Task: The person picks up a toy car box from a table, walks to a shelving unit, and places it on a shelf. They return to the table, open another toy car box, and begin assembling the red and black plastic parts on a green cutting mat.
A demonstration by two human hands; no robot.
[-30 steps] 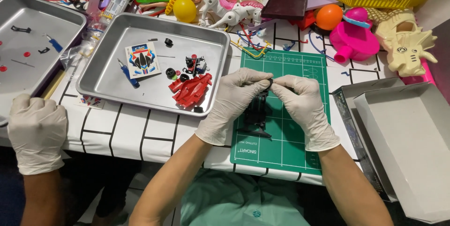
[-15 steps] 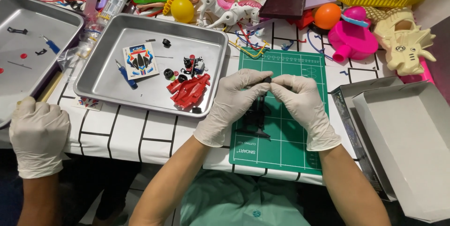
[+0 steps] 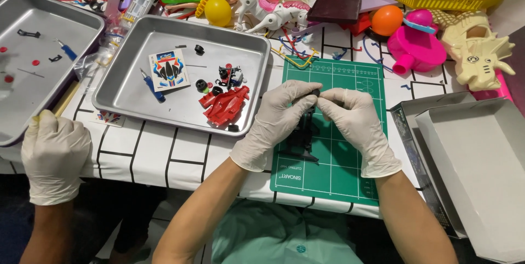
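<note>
Black toy chassis (image 3: 302, 135) is held upright over the green cutting mat (image 3: 350, 160), between the two gloved hands, and its top end is hidden by the fingers.

At the far left, another person's gloved hand (image 3: 53, 154) is rested on the counter (image 3: 158, 149) edge, beside a second steel tray (image 3: 33, 61); a bump from that side could shake the surface.

In the middle steel tray (image 3: 136, 105) a red car body (image 3: 225, 105), small black wheels (image 3: 201, 84), a sticker sheet (image 3: 169, 70) and a blue screwdriver (image 3: 151, 85) are lying loose. These small parts could be scattered if the tray is pushed by a forearm.

The left hand (image 3: 276, 119) is closed around the upper part of the chassis. The right hand (image 3: 355, 122) is pinched on something small at the chassis top; what exactly is pinched cannot be told. If too much force is used there, a thin plastic piece could be bent or snapped, and with the smooth gloves a tiny part could slip and be lost among the toys behind.

At the right, an open white box (image 3: 476, 165) is placed close to the right elbow and could be knocked off.
</note>
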